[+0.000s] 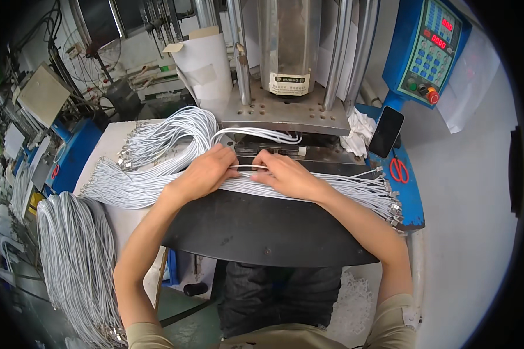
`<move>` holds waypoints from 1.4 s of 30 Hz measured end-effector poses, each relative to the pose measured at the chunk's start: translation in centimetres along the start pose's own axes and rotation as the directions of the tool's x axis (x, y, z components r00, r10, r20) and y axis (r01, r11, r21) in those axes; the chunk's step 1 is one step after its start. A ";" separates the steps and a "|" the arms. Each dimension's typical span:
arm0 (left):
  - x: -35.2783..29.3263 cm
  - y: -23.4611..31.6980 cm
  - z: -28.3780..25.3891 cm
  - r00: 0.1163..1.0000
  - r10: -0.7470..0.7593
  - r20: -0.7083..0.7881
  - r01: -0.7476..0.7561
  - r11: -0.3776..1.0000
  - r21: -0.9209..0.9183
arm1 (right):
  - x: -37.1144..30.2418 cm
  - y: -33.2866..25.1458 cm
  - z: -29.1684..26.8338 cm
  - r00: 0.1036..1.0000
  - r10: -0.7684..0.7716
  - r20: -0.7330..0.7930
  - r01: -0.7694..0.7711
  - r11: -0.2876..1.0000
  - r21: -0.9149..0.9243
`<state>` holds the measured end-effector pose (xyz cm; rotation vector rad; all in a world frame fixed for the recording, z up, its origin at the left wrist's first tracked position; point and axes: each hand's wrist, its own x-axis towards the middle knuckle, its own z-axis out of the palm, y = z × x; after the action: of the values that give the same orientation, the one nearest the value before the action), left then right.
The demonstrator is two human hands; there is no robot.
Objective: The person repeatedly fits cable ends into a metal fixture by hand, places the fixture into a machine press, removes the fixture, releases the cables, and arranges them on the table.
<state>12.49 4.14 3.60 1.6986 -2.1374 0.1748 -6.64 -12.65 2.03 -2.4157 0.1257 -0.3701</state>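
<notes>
A thin white cable (249, 167) is stretched between my two hands just in front of the press's lower metal block (326, 155). My left hand (204, 173) pinches it on one side, with the fingers bent. My right hand (288, 174) grips it a short way to the right, fingertips curled. Under both hands a bundle of white cables (343, 187) lies across the black curved board (268, 224), its metal connector ends fanned out at the right. Several white cables (259, 134) loop over at the block's back left.
Steel columns and a heavy plate (285, 118) stand over the block. Looped cables (169, 136) lie at left; a thick bundle (75, 250) hangs lower left. At right are a white cloth (358, 135), a phone (386, 131), red-handled scissors (399, 169) and a blue control panel (428, 55).
</notes>
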 end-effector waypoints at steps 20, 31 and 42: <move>1.5 1.2 -0.4 0.981 -0.126 0.145 0.106 0.984 0.141 | 0.0 0.1 0.9 0.998 -0.065 -0.002 0.062 0.959 -0.276; 1.0 1.1 0.2 0.989 -0.149 0.020 0.150 0.988 -0.039 | -0.4 0.4 2.0 0.983 -0.054 -0.177 -0.012 0.936 -0.352; 1.5 4.0 1.1 0.973 -0.214 -0.092 0.185 0.949 -0.254 | -2.2 -1.4 0.8 0.996 -0.031 -0.089 -0.022 0.842 -0.539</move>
<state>8.17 3.43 3.80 1.6995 -1.8052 -0.0435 -8.55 -10.67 1.88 -2.9576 0.3024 -0.5064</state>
